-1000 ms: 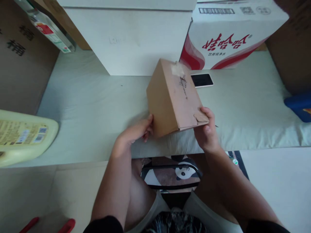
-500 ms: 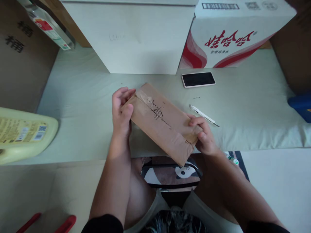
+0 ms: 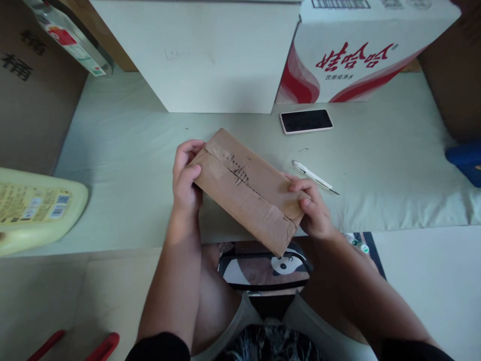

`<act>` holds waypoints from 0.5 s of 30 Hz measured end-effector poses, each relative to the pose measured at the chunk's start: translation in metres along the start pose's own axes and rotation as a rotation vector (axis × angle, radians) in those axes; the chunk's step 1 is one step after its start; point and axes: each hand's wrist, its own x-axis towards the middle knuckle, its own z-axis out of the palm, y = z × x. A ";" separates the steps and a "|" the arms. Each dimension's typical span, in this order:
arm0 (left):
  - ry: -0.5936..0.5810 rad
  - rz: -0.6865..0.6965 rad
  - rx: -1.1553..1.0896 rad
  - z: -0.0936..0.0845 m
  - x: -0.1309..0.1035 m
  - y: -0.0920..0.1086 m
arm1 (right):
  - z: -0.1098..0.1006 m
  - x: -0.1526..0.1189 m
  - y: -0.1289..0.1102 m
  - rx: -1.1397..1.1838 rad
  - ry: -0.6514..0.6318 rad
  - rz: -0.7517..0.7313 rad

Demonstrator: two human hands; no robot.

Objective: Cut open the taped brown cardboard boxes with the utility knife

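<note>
A brown cardboard box (image 3: 246, 190) with dark marks and a taped seam is tilted above the front edge of the cloth-covered table (image 3: 128, 150). My left hand (image 3: 188, 175) grips its upper left end, thumb on top. The lower right end is held by my right hand (image 3: 313, 208), its fingers bent round the corner. Just beyond my right hand lies a white pen-like tool (image 3: 315, 177) with a dark tip. A phone (image 3: 306, 121) rests farther back, screen up.
At the back stand a large white box (image 3: 221, 60) and a red-and-white carton (image 3: 345, 60). A yellow jug (image 3: 41, 210) is at the left, a clear bottle (image 3: 71, 40) behind it. Something blue (image 3: 466, 163) lies at the right edge. Red handles (image 3: 103, 347) show lower left.
The cardboard box has shifted slightly left and turned a little, both hands still gripping it. The view has moved slightly.
</note>
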 end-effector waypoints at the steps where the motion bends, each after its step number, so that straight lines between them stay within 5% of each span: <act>1: -0.005 0.006 -0.006 -0.001 0.000 -0.003 | -0.003 0.002 -0.001 0.005 0.043 0.007; 4: -0.033 0.020 -0.006 -0.002 0.001 -0.009 | -0.021 0.011 -0.004 -0.178 0.300 0.047; 7: -0.052 0.020 -0.004 -0.001 0.000 -0.011 | -0.046 0.017 -0.001 -0.716 0.491 0.104; 10: -0.051 0.018 -0.011 0.000 -0.001 -0.011 | -0.062 0.019 0.005 -1.149 0.400 0.139; 15: -0.038 0.041 -0.015 0.002 -0.001 -0.012 | -0.062 0.020 0.013 -1.392 0.167 0.317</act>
